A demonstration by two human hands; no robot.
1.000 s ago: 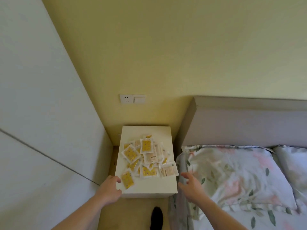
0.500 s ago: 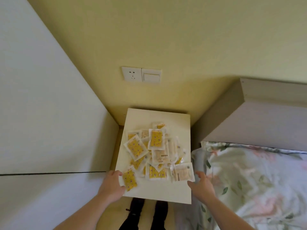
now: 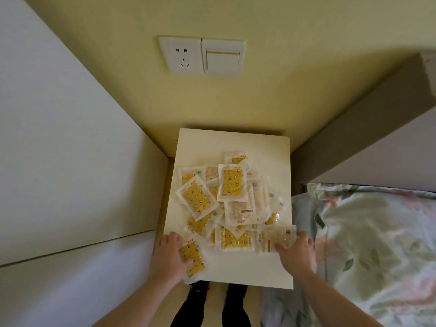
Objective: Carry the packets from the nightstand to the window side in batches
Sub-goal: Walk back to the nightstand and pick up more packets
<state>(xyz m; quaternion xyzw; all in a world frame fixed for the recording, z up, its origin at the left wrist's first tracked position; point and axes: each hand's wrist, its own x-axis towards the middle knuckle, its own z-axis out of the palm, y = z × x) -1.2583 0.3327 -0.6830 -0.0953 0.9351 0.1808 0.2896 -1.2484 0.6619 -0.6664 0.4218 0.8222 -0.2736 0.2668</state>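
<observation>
Head view: lower packets (image 3: 232, 204) half buried

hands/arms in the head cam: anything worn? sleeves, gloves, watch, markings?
Both forearms are bare as far as the frame shows: no sleeve edge in view. The left hand and right hand wear no gloves. No watch, bracelet or ring shows on either wrist or on the visible fingers, and no markings. Below them, dark trouser legs are visible; anything above the forearms is out of frame.
</observation>
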